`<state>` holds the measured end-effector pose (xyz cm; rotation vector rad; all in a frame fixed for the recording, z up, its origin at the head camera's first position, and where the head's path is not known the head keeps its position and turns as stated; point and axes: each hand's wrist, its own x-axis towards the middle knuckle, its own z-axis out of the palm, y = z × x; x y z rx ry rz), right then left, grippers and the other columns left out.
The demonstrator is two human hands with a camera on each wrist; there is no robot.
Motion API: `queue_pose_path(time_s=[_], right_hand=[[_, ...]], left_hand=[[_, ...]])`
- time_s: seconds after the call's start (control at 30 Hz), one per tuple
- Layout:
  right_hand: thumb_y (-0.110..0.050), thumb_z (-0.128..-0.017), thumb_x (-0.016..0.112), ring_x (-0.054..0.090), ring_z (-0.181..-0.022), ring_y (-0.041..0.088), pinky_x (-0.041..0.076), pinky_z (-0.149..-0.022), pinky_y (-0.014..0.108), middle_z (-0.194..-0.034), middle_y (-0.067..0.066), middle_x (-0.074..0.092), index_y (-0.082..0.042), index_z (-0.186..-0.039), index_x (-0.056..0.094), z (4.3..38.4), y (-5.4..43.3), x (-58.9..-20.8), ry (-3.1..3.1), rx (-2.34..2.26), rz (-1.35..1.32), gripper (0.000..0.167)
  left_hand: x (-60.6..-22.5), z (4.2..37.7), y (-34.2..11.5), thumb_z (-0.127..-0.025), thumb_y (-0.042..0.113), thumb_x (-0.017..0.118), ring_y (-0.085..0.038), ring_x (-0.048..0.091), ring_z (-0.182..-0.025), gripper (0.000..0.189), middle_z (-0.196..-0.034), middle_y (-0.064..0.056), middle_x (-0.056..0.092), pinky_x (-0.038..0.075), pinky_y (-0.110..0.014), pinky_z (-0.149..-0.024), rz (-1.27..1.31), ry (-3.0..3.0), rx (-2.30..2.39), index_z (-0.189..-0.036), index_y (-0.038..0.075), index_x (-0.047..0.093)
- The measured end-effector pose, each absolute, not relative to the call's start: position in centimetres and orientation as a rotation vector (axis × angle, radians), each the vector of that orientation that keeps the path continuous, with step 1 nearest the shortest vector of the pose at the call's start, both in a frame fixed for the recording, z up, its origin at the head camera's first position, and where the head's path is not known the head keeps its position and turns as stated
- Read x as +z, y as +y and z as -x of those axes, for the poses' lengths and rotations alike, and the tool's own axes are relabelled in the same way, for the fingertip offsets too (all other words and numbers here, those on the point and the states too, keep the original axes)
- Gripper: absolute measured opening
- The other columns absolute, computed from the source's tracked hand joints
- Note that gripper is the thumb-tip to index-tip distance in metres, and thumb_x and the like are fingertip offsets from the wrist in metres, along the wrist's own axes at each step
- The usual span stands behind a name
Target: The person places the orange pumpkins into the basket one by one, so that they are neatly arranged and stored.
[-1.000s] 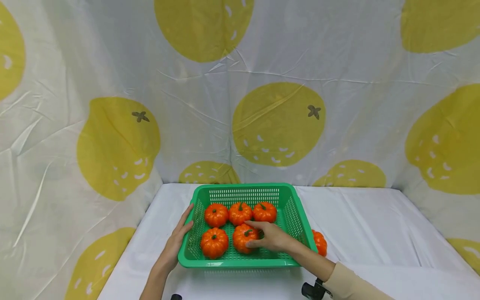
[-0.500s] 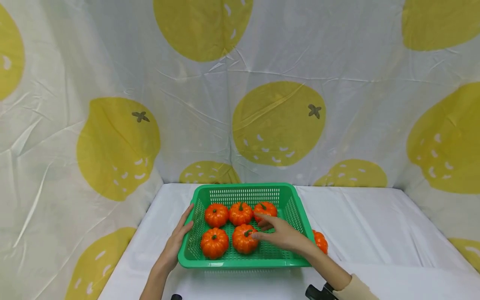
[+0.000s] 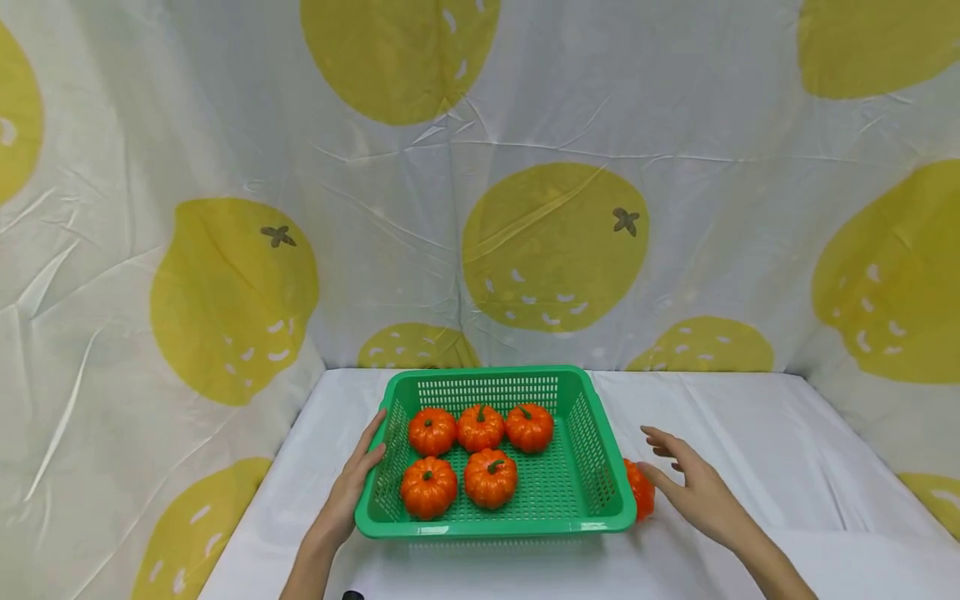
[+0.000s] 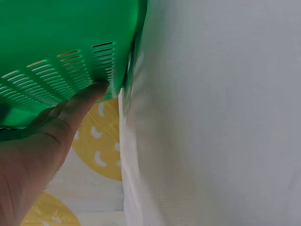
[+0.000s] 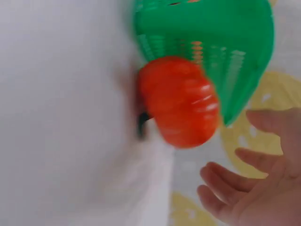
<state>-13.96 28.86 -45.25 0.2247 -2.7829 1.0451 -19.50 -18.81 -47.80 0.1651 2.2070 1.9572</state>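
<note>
A green plastic basket (image 3: 495, 527) holds several small orange pumpkins, three along the back and two in front, such as the front pumpkin (image 3: 491, 479). My left hand (image 3: 351, 483) rests against the basket's left side with fingers extended. In the left wrist view its thumb lies on the slotted wall (image 4: 70, 70). Outside the basket's right wall, another pumpkin (image 3: 640, 490) sits on the cloth, partly hidden by the rim. My right hand (image 3: 697, 492) is just right of it, fingers apart and holding nothing. The right wrist view shows that pumpkin (image 5: 181, 101), blurred, beyond the spread fingers.
A white cloth (image 3: 757, 450) covers the table under the basket. Behind it and at both sides hangs a pale curtain (image 3: 390, 250) printed with yellow lemons. A small black object (image 3: 352, 595) shows at the bottom edge near the left forearm.
My right hand has let go of the front pumpkin in the basket, lifted out over the right rim and moved beside the outer pumpkin. The left hand stays in place.
</note>
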Motion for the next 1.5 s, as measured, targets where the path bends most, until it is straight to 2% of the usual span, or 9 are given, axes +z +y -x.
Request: queue_pose_path(time_s=[0.13, 0.27, 0.33, 0.47, 0.57, 0.77, 0.97, 1.07, 1.5], right_hand=[[-0.041, -0.101, 0.067, 0.062, -0.126, 0.036, 0.054, -0.094, 0.030, -0.139, 0.016, 0.063, -0.011, -0.154, 0.046, 13.1, 30.1, -47.4, -2.902, 1.170, -0.135, 0.065], [-0.040, -0.100, 0.068, 0.064, -0.124, 0.033, 0.055, -0.093, 0.026, -0.138, 0.012, 0.064, -0.012, -0.156, 0.043, 12.8, 30.7, -48.4, -2.912, 1.275, -0.117, 0.067], [-0.038, -0.100, 0.068, 0.066, -0.122, 0.025, 0.054, -0.093, 0.024, -0.138, 0.011, 0.064, -0.014, -0.157, 0.042, 12.8, 30.9, -48.6, -2.909, 1.293, -0.133, 0.067], [-0.036, -0.098, 0.071, 0.063, -0.115, 0.001, 0.052, -0.093, 0.023, -0.140, 0.010, 0.064, -0.016, -0.158, 0.039, 12.7, 31.2, -49.0, -2.908, 1.301, -0.191, 0.071], [-0.034, -0.095, 0.075, 0.060, -0.113, -0.008, 0.052, -0.093, 0.023, -0.140, 0.011, 0.064, -0.017, -0.158, 0.039, 12.7, 31.4, -49.5, -2.886, 1.293, -0.259, 0.075], [-0.037, -0.091, 0.080, 0.058, -0.112, -0.008, 0.051, -0.094, 0.025, -0.141, 0.005, 0.063, -0.020, -0.156, 0.045, 13.0, 31.4, -49.8, -2.860, 1.232, -0.343, 0.075], [-0.033, -0.090, 0.081, 0.057, -0.108, -0.003, 0.050, -0.093, 0.024, -0.135, 0.000, 0.064, -0.022, -0.151, 0.051, 13.1, 31.5, -49.9, -2.825, 1.223, -0.448, 0.069], [-0.034, -0.090, 0.081, 0.057, -0.107, -0.004, 0.051, -0.093, 0.023, -0.135, -0.003, 0.065, -0.025, -0.150, 0.052, 13.1, 31.4, -49.9, -2.825, 1.238, -0.416, 0.068], [-0.031, -0.093, 0.079, 0.060, -0.108, -0.006, 0.052, -0.092, 0.024, -0.141, 0.009, 0.065, -0.020, -0.151, 0.053, 13.0, 31.7, -50.1, -2.833, 1.238, -0.341, 0.065]], left_hand=[[-47.8, 19.5, -18.9, -0.112, 0.040, 0.035, -0.041, -0.001, -0.162, 0.056, -0.177, -0.004, 0.002, 0.004, -0.071, -0.124, -0.170, 2.196, 1.963, -0.165, 0.042, 0.017], [-47.8, 19.5, -18.9, -0.112, 0.040, 0.035, -0.040, 0.000, -0.162, 0.056, -0.177, -0.004, 0.002, 0.006, -0.070, -0.124, -0.184, 2.186, 1.969, -0.165, 0.041, 0.017], [-47.8, 19.5, -18.9, -0.112, 0.040, 0.035, -0.040, 0.000, -0.162, 0.056, -0.177, -0.004, 0.002, 0.006, -0.070, -0.124, -0.189, 2.184, 1.970, -0.165, 0.041, 0.017], [-47.8, 19.5, -18.9, -0.112, 0.040, 0.035, -0.040, 0.000, -0.162, 0.056, -0.177, -0.004, 0.002, 0.006, -0.071, -0.124, -0.183, 2.186, 1.967, -0.165, 0.041, 0.017], [-47.8, 19.5, -18.9, -0.112, 0.040, 0.035, -0.040, 0.000, -0.162, 0.056, -0.177, -0.004, 0.003, 0.005, -0.072, -0.124, -0.175, 2.193, 1.962, -0.165, 0.041, 0.018], [-47.8, 19.4, -18.9, -0.111, 0.041, 0.035, -0.040, 0.000, -0.162, 0.057, -0.177, -0.004, 0.003, 0.006, -0.071, -0.124, -0.173, 2.190, 1.963, -0.165, 0.040, 0.017], [-47.8, 19.4, -18.9, -0.112, 0.040, 0.035, -0.040, -0.001, -0.162, 0.057, -0.177, -0.004, 0.002, 0.006, -0.070, -0.124, -0.173, 2.178, 1.970, -0.165, 0.040, 0.016], [-47.8, 19.4, -18.9, -0.112, 0.040, 0.035, -0.040, -0.001, -0.162, 0.057, -0.177, -0.004, 0.001, 0.005, -0.071, -0.124, -0.176, 2.175, 1.969, -0.165, 0.041, 0.017], [-47.8, 19.5, -18.9, -0.112, 0.040, 0.035, -0.041, 0.002, -0.162, 0.056, -0.177, -0.004, 0.002, 0.008, -0.071, -0.124, -0.176, 2.188, 1.964, -0.165, 0.042, 0.017]])
